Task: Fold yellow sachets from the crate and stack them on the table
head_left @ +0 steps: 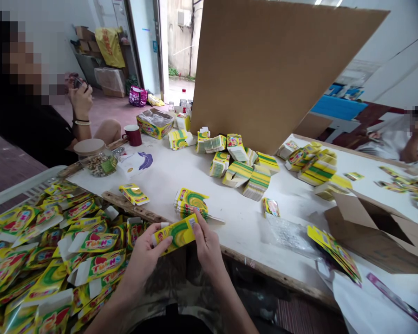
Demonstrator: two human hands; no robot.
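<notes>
A small flat yellow and green carton (pixel 177 234) is held between both my hands just off the table's near edge. My left hand (pixel 144 253) grips its left end with thumb and fingers. My right hand (pixel 206 246) pinches its right end. Right behind them on the white table (pixel 240 222) lies a short stack of the same flat cartons (pixel 191 202). To my left a white crate (pixel 28 185) is heaped with folded-up cartons (pixel 55 250).
Bundles of flat cartons (pixel 245 171) lie mid-table before a big upright cardboard sheet (pixel 275 69). An open brown box (pixel 376 232) and a plastic bag (pixel 289 234) sit right. A jar (pixel 95 157) and red mug (pixel 133 134) stand left. One person sits left, another right.
</notes>
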